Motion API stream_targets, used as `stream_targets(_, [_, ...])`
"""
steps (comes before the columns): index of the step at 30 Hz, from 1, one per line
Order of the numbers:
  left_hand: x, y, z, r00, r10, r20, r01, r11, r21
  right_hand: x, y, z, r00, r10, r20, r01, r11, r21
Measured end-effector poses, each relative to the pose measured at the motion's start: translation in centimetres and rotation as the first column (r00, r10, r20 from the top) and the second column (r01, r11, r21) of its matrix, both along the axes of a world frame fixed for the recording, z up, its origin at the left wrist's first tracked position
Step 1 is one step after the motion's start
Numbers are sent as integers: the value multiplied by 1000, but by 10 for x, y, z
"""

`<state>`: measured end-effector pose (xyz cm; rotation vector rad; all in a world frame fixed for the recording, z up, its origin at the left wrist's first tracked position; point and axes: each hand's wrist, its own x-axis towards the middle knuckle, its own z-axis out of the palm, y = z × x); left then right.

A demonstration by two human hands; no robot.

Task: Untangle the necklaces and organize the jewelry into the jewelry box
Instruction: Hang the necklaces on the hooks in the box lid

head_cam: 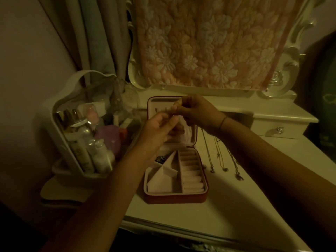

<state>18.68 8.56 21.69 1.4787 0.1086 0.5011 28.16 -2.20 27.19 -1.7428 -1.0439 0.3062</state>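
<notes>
A tiny metal piece (173, 115) was pinched between both hands (160, 128) (192, 110) above the open jewelry box (175, 194). Several necklaces (221, 157) were laid out just right of it.

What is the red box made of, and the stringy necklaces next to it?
The jewelry box looks like red leather or faux leather outside, matte and smooth, with a soft pale pink velvety lining. The necklaces look like thin metal chains, as their little pendants glint. The dim light leaves both uncertain.

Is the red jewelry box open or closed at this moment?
Open. The jewelry box has its lid standing upright behind the tray, and the pink compartments are exposed.
</notes>
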Motion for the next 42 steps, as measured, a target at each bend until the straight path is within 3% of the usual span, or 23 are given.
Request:
stream_targets(5, [9,17,-2,941,336,-25,-334,941,57,3,26,-20,989,-139,43,139,990,14])
stream_targets(9, [23,26,-11,818,572,59,-573,806,148,11,37,-34,979,-200,30,198,979,57])
stream_targets(13, [39,29,-19,715,664,219,-699,693,179,13,44,-42,965,-258,39,253,962,98])
stream_targets(15, [45,24,-21,688,664,293,-724,659,204,14,49,-46,916,-388,100,373,917,140])
stream_targets(18, [52,18,-22,675,680,287,-734,657,171,13,56,-51,870,-491,41,470,851,232])
stream_targets(25, [58,31,-26,676,706,212,-730,681,57,4,71,-61,820,-570,-48,558,779,288])
stream_targets(30, [61,32,-27,629,742,230,-761,649,-11,1,77,-64,787,-612,-85,605,736,305])
stream_targets(42, [64,33,-28,604,764,227,-787,616,20,3,74,-65,725,-687,-51,675,693,255])
